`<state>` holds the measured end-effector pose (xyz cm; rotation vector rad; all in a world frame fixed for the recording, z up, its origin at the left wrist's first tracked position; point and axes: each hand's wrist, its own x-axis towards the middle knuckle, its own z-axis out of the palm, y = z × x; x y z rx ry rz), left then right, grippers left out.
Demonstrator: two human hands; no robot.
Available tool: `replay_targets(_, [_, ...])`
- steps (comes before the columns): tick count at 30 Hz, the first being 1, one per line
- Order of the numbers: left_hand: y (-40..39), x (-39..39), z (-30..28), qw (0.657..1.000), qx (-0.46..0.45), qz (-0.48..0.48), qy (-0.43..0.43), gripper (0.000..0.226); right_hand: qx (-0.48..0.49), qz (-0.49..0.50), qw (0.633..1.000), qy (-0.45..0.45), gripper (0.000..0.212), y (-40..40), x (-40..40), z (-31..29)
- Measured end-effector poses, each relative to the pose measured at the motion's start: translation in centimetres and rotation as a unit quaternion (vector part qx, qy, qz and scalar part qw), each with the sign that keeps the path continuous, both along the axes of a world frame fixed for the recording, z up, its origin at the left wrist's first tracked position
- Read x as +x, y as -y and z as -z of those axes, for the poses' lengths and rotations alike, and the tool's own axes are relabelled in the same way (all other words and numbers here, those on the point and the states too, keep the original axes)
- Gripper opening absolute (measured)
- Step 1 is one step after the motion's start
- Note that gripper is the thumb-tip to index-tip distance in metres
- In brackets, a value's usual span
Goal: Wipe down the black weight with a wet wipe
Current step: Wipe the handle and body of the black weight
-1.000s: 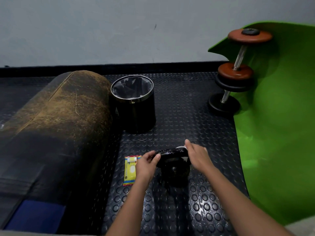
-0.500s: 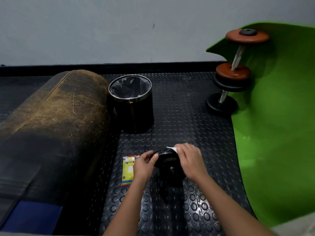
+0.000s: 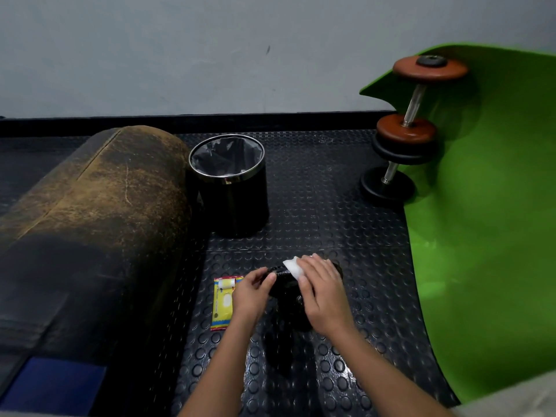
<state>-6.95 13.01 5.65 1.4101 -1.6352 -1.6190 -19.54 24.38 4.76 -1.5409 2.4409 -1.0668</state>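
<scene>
The black weight [image 3: 284, 285] stands on the studded black floor mat in front of me, low and near the middle of the view. My left hand [image 3: 252, 291] grips its left edge with the fingers curled around the rim. My right hand [image 3: 320, 288] lies over the top of the weight and presses a white wet wipe [image 3: 292, 267] against it; a corner of the wipe shows past the fingers. Much of the weight is hidden under both hands.
A yellow wet-wipe packet [image 3: 224, 302] lies just left of my left hand. A black bin [image 3: 231, 182] with a liner stands beyond it. A worn brown bolster [image 3: 90, 221] fills the left. A dumbbell [image 3: 406, 130] leans on a green mat [image 3: 487, 236] at the right.
My right hand has slid with the wipe from the weight's right side across its top toward the left, and more of the white wipe now shows. My left hand has kept its grip.
</scene>
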Motion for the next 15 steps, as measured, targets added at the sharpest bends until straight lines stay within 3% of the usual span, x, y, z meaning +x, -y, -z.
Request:
replay_targets(3, [0.0, 0.0, 0.0, 1.000, 0.000, 0.000, 0.002, 0.041, -0.050, 0.017, 0.998, 0.032, 0.047, -1.2, -0.6, 0.9])
replay_targets(10, [0.0, -0.1, 0.0, 1.000, 0.002, -0.001, -0.010, 0.040, -0.056, 0.198, 0.963, 0.176, 0.058, 0.0, 0.0, 0.1])
replay_targets(12, [0.0, -0.1, 0.0, 1.000, 0.001, -0.001, -0.011, 0.040, -0.038, 0.185, 0.970, 0.154, 0.064, 0.7, 0.7, -0.5])
replay_targets(15, [0.1, -0.1, 0.1, 1.000, -0.005, 0.000, -0.012, 0.039, -0.034, 0.083, 0.994, 0.062, 0.054, 1.1, 1.8, -0.7])
